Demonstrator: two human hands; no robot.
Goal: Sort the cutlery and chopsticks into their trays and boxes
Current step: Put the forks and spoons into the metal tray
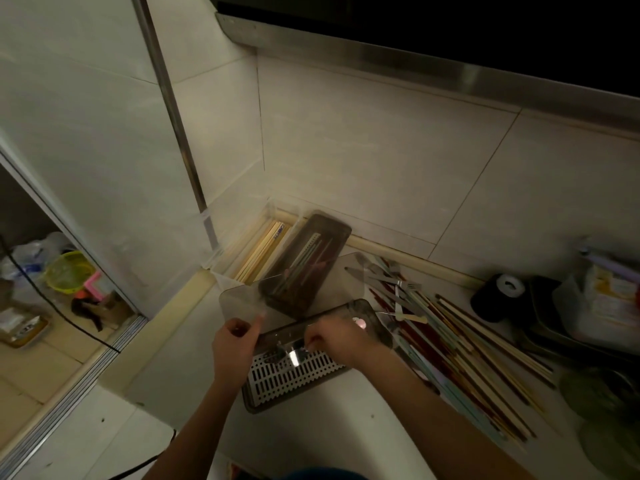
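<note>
While chopsticks [460,344] and cutlery [388,277] lie loose on the worktop [346,427], lifting the lid [294,289] with left hand [233,344], right hand [332,337] pinching something small into the near tray [294,375]; mostly unsorted.

Nothing here can be read: the blue print on the pale wooden chopsticks [277,233] at twelve o'clock in the clear plastic box [221,271] is too blurred.
</note>
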